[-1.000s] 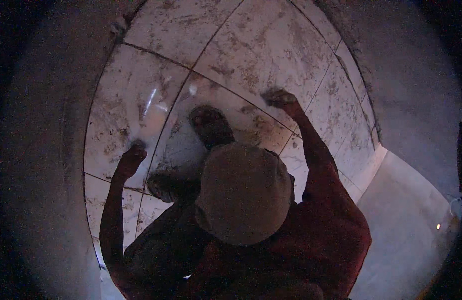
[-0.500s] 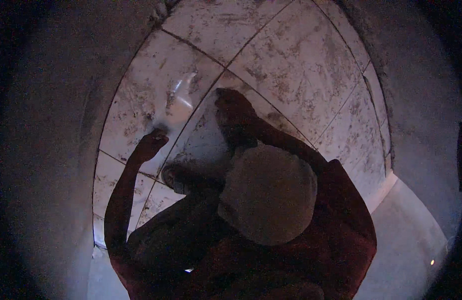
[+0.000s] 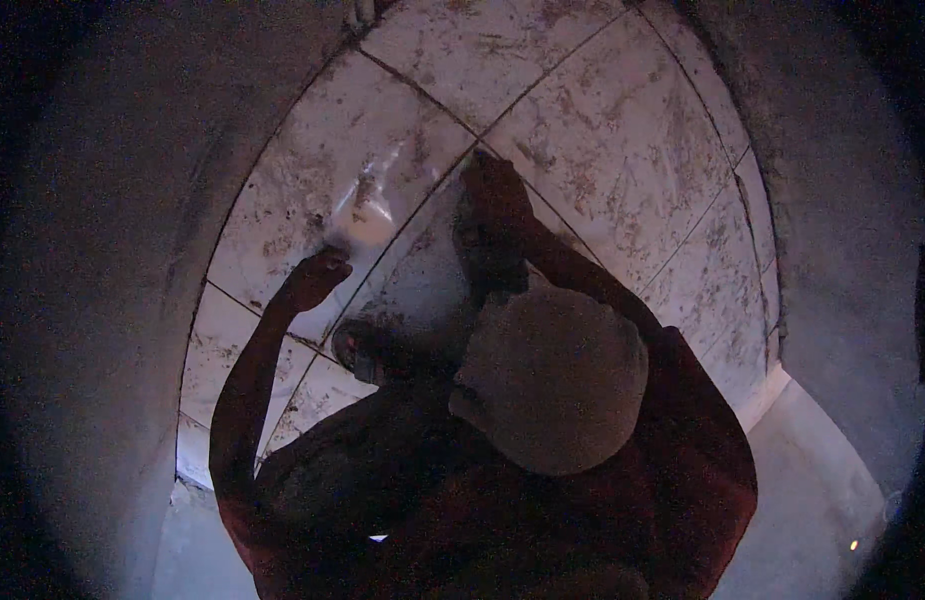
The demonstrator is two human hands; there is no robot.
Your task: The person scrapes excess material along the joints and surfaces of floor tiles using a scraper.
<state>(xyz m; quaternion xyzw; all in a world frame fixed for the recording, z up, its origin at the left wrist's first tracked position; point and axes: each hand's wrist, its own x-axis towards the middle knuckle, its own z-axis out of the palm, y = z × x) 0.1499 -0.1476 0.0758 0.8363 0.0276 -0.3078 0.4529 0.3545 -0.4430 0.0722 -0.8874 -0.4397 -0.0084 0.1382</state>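
Observation:
My right hand [image 3: 498,192] is low over the pale tiled floor [image 3: 602,130], its fingers bent down at a dark joint line just short of where the joints cross. Whatever it grips is too dark and small to name. My left hand [image 3: 317,278] is curled near the floor on the other side of that joint, beside a shiny patch [image 3: 367,212] of light on a tile. Its fingers look closed, and I cannot make out anything in them. Between my arms lies a pale rounded shape [image 3: 552,380]; its kind is unclear in the dim light.
Brown smears and dirt mark the tiles. Rough grey walls [image 3: 92,260] rise at the left and right. My dark shoe [image 3: 354,348] rests on the floor near my left hand. Behind my right elbow is a smoother grey surface [image 3: 812,470].
My right hand has moved forward along the joint, closer to the crossing. My left hand stays near the same spot. The whole view has shifted slightly.

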